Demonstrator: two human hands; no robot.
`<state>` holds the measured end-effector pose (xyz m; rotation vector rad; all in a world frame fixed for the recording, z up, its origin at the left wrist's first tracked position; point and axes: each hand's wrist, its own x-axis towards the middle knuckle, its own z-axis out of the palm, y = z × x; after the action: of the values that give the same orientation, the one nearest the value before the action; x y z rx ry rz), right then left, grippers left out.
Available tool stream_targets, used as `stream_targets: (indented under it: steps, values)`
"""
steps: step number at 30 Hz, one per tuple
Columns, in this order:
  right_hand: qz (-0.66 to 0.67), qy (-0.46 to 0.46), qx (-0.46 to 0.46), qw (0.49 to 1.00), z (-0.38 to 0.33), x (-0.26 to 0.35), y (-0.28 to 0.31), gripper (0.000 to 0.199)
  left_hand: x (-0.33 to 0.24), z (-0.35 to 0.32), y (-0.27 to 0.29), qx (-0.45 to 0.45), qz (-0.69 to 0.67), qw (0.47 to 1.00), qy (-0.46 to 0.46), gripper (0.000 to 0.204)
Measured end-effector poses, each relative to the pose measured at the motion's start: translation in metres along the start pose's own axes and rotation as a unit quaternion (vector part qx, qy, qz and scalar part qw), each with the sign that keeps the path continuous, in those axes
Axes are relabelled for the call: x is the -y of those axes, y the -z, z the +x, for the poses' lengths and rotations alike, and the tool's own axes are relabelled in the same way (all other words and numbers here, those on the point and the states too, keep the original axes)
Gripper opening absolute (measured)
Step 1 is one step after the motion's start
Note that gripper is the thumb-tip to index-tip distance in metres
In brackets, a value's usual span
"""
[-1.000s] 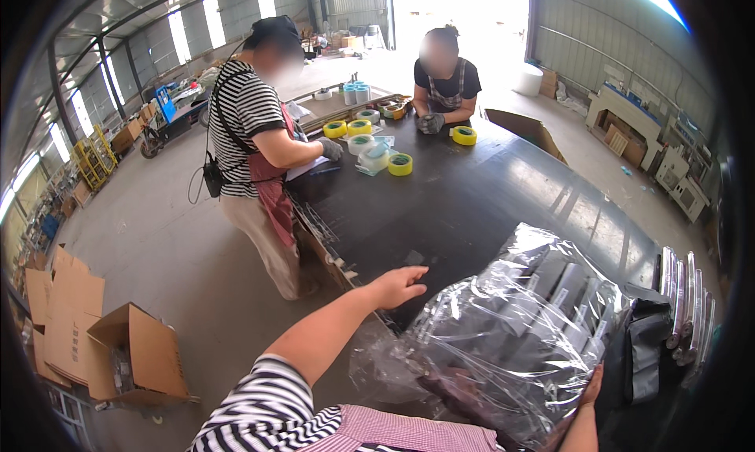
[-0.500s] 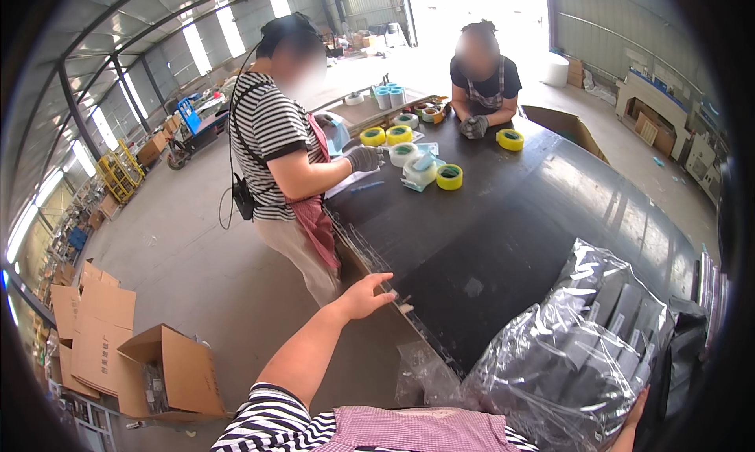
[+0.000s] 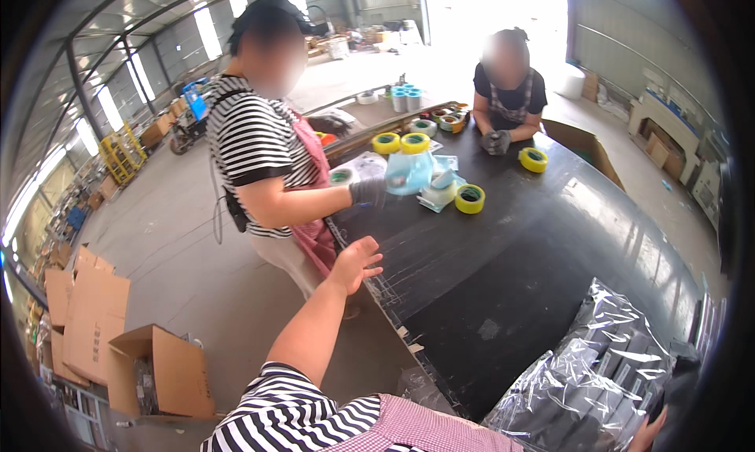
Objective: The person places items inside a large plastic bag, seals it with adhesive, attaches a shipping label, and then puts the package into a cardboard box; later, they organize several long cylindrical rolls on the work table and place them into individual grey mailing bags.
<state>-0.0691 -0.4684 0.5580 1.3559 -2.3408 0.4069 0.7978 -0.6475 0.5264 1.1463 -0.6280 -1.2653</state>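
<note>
Left hand (image 3: 358, 265) is with fingers loosely spread near the left edge of the desk (image 3: 472, 287); compared with one second ago, it is farther from the clear plastic bag (image 3: 578, 385) of dark items (image 3: 629, 365). This bag lies at the near right part of the desk. Right hand (image 3: 649, 432) is at its right side; I cannot tell whether it grips. Co-worker's gloved hand (image 3: 367, 190) now is beside a blurred light-blue piece (image 3: 409, 174).
</note>
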Motion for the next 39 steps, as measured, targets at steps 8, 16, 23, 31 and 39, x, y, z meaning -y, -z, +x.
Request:
stream_targets:
  steps: [8, 16, 23, 31, 39]
  values:
    - [0.474, 0.215, 0.192, 0.832, -0.048, 0.35, 0.082, 0.046, 0.025, 0.009, -0.113, -0.009, -0.287, 0.946, 0.152, 0.034]
    - [0.323, 0.483, -0.043, 0.813, -0.101, 0.521, 0.119, 0.043, 0.018, -0.039, -0.122, 0.031, -0.313, 0.903, 0.292, 0.015]
    - [0.387, 0.315, 0.229, 0.836, -0.104, 0.561, 0.12, 0.028, -0.004, -0.076, -0.106, 0.295, -0.161, 0.869, 0.363, 0.063]
    - [0.661, 0.029, 0.399, 0.634, -0.123, 0.534, 0.126, 0.038, -0.04, -0.038, -0.089, 0.368, 0.237, 0.847, -0.302, 0.035]
    - [0.653, -0.004, 0.383, 0.653, -0.131, 0.525, 0.141, 0.058, -0.029, -0.047, -0.132, 0.503, 0.161, 0.849, -0.007, 0.042]
